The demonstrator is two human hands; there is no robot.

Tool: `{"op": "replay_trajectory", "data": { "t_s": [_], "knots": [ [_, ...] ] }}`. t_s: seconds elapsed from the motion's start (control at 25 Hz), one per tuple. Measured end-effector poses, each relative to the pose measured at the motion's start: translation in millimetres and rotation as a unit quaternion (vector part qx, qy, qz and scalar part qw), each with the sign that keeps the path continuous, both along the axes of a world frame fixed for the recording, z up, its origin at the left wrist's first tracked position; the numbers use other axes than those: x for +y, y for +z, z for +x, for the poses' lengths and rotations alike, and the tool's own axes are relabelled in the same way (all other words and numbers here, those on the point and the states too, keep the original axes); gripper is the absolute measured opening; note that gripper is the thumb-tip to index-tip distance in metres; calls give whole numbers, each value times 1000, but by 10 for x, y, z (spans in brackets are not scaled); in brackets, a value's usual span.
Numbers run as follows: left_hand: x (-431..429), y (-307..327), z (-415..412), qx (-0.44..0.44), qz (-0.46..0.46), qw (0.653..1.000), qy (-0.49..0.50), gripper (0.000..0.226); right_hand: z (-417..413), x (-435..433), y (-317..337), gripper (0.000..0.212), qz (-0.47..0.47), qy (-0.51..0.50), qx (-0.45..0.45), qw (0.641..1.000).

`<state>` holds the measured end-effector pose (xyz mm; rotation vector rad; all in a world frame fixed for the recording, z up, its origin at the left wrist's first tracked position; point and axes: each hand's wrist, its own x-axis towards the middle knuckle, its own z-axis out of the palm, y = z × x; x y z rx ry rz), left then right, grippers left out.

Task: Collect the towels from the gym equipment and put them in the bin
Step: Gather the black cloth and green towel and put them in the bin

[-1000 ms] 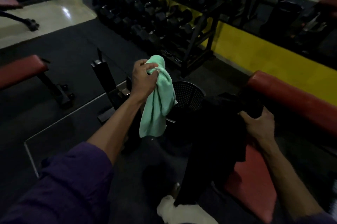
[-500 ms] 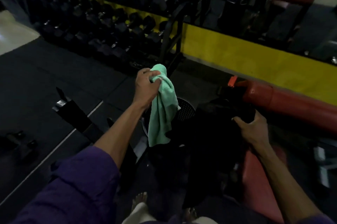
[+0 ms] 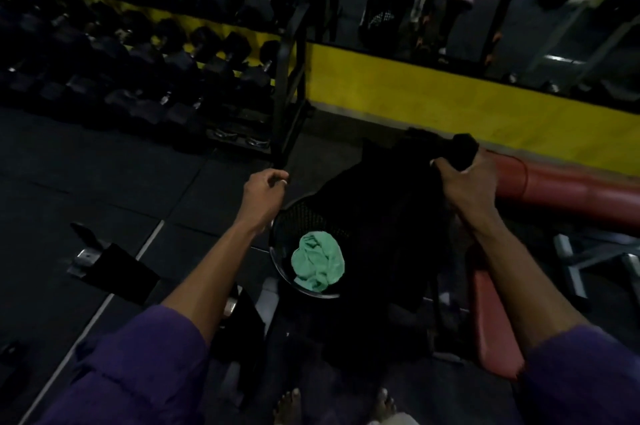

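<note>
**While green lies binned, black hangs ready**

Since the green towel (image 3: 318, 260) sits crumpled inside the bin (image 3: 304, 215) at lower centre, that drop looks done. Above its left rim the left hand (image 3: 265, 192) hangs loosely curled and empty. At centre right, the right hand (image 3: 464, 182) clutches a black towel (image 3: 388, 217) that hangs across the bin's right side. Next it likely needs centring over the opening, then letting go.

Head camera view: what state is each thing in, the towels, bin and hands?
green towel: crumpled, lying inside the bin.
bin: upright, open-topped, partly covered by the black towel.
black towel: hanging from the right hand.
left hand: empty, fingers loosely curled.
right hand: gripping the black towel's top.
</note>
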<state>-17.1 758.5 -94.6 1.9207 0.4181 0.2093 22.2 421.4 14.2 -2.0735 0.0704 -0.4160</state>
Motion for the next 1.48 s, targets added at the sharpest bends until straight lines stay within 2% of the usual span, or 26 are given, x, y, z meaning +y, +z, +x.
{"op": "replay_trajectory", "data": {
  "t_s": [0.28,0.48,0.6,0.68,0.76,0.84,0.96,1.04,1.2,1.28,1.36,1.4,1.48],
  "knots": [
    [216,-28,-57,11,-15,1000,19,20,368,668,429,18,78,-42,-93,992],
    [249,-23,-17,10,-18,1000,20,21,631,836,744,65,121,-83,-113,983],
    [235,-61,31,10,-28,999,26,19,656,918,623,67,115,-66,-98,986],
    [222,-119,66,15,-34,999,21,18,603,980,314,65,96,-55,-60,992],
    [202,-178,81,25,-33,999,8,17,529,1025,-86,69,104,-43,8,994],
    [195,-259,102,30,-30,999,3,18,460,1068,-499,64,115,-46,57,991],
    [174,-369,92,40,-29,999,5,19,335,1089,-1019,52,114,-60,76,989],
    [103,-480,84,64,-30,998,5,18,304,1069,-1303,52,107,-58,104,987],
    [-132,-768,112,107,-40,993,13,20,384,927,-1886,49,32,-22,161,986],
    [-197,-884,130,125,-45,991,25,19,466,848,-2129,57,-58,54,265,961],
    [-244,-963,131,142,-51,987,50,17,535,748,-2309,62,-164,135,392,895],
    [-264,-998,136,149,-52,985,63,16,553,697,-2380,57,-194,164,421,871],
    [-271,-1065,165,159,-52,982,83,17,573,623,-2484,38,-204,192,423,862]
  ]
}}
